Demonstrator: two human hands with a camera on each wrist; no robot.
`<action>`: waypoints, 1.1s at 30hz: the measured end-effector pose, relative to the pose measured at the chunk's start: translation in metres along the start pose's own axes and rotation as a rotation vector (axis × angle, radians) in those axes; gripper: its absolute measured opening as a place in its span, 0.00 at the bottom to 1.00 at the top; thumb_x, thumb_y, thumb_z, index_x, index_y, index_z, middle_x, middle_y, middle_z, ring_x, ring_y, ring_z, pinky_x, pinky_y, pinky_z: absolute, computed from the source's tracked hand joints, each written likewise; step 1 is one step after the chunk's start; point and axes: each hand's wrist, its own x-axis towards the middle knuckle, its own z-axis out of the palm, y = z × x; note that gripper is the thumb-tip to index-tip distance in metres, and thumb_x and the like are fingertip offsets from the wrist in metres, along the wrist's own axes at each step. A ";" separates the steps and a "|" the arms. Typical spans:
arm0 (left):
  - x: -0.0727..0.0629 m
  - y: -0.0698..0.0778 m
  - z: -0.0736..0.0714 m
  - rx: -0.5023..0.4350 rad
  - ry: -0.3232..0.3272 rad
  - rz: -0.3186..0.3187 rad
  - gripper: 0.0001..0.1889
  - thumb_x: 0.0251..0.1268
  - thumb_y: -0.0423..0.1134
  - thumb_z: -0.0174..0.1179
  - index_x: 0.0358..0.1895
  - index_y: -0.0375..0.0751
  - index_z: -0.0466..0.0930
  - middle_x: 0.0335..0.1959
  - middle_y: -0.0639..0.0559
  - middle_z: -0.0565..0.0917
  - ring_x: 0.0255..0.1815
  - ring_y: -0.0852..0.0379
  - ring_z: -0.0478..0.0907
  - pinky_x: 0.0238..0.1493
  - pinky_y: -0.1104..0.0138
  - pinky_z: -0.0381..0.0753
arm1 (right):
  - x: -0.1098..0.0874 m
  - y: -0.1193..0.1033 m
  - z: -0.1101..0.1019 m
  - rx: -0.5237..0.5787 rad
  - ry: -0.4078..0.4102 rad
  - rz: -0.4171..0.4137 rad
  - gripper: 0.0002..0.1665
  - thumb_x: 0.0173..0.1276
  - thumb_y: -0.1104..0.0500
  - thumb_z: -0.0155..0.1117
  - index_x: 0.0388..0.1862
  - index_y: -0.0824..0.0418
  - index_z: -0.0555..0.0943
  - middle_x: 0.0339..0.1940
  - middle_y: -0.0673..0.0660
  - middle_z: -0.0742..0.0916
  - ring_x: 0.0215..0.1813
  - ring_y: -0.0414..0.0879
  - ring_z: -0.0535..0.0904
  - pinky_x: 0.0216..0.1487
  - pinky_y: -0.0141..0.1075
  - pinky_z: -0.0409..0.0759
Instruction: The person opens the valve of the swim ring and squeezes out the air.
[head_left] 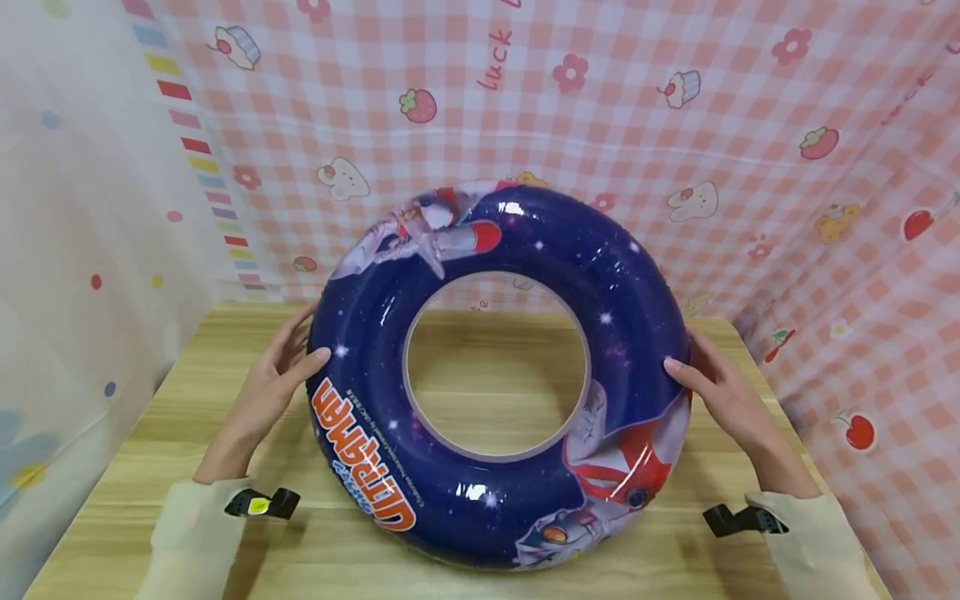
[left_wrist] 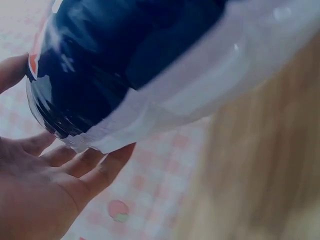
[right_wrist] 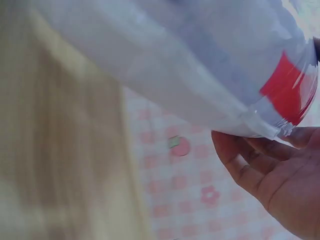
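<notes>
An inflated swim ring [head_left: 630,283], dark blue with stars, cartoon figures and orange ULTRAMAN lettering, is held at its two sides. My left hand [head_left: 273,379] grips the left edge, thumb on the face and fingers behind. On the right edge, my right hand [head_left: 723,392] holds it the same way. The left wrist view shows the fingers [left_wrist: 95,170] under the pale back of the ring [left_wrist: 180,95]. In the right wrist view, the fingers [right_wrist: 250,162] support its whitish underside [right_wrist: 150,65] near a red patch. The ring tilts, its far side raised.
Below the ring lies a wood-grain table [head_left: 487,367], seen through its hole. A pink checked cloth [head_left: 465,100] hangs behind and on the right; a pale dotted cloth [head_left: 90,208] hangs on the left. Black straps [head_left: 262,503] sit at both sleeve cuffs.
</notes>
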 end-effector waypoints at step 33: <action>0.001 0.011 0.000 -0.612 -0.141 0.425 0.39 0.63 0.09 0.33 0.77 0.35 0.65 0.72 0.46 0.76 0.63 0.56 0.76 0.60 0.67 0.81 | -0.011 0.018 -0.001 0.884 0.034 -0.393 0.29 0.70 0.86 0.43 0.61 0.73 0.81 0.57 0.59 0.88 0.59 0.46 0.83 0.57 0.33 0.83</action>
